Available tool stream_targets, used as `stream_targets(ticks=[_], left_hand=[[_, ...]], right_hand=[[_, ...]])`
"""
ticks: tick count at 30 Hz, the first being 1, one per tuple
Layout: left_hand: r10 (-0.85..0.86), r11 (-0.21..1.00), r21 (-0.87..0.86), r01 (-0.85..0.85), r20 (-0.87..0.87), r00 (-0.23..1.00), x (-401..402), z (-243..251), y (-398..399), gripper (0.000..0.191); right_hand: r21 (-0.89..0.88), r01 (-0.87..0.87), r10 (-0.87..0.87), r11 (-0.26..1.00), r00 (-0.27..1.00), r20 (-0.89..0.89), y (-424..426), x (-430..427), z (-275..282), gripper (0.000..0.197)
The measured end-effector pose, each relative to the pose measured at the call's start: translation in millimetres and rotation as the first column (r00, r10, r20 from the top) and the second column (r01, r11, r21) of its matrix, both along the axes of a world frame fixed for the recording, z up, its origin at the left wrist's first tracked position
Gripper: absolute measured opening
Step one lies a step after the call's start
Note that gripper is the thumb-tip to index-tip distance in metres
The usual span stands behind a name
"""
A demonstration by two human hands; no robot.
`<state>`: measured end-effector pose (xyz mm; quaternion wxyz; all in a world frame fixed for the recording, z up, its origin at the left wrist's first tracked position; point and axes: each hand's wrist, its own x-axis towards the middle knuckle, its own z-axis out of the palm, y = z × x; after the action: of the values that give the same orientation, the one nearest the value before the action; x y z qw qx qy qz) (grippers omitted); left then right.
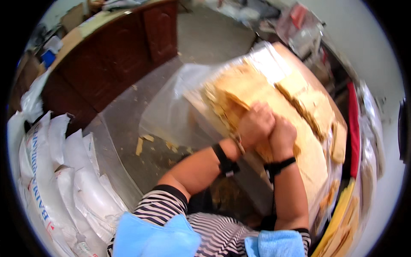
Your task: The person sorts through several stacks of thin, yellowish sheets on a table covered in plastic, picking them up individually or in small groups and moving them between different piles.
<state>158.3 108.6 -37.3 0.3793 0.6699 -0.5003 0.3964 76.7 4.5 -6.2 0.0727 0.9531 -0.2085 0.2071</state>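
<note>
Both my hands are close together over a broad pale-yellow sheet of layered material [273, 96], spread on a raised surface. My left hand [257, 123] is curled at the sheet's near left edge, where a brownish flap [236, 102] curls up beside the knuckles. My right hand [282, 136] is curled as a fist and touches the left one. What lies inside the fingers is hidden. Black bands circle both wrists. Further right on the sheet lie thick folded pieces of the same yellow material [313, 109].
Clear plastic sheeting [173, 109] hangs off the left side of the work surface. White filled sacks [93, 189] are stacked at lower left. A dark red wooden desk [112, 57] stands at upper left. Yellow scraps [139, 146] lie on the floor. A red strip [353, 128] runs along the right.
</note>
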Motion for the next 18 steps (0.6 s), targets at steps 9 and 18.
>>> stream_targets(ticks=[9, 18], left_hand=[[-0.349, 0.919, -0.162, 0.358, 0.083, 0.933, -28, 3, 31, 0.012], [-0.332, 0.938, -0.158, 0.31, -0.135, 0.934, -16, 7, 39, 0.006]], right_hand=[[-0.093, -0.209, 0.22, 0.973, 0.968, 0.119, 8, -10, -23, 0.009], [-0.137, -0.247, 0.267, 0.959, 0.951, 0.158, 23, -7, -30, 0.015]])
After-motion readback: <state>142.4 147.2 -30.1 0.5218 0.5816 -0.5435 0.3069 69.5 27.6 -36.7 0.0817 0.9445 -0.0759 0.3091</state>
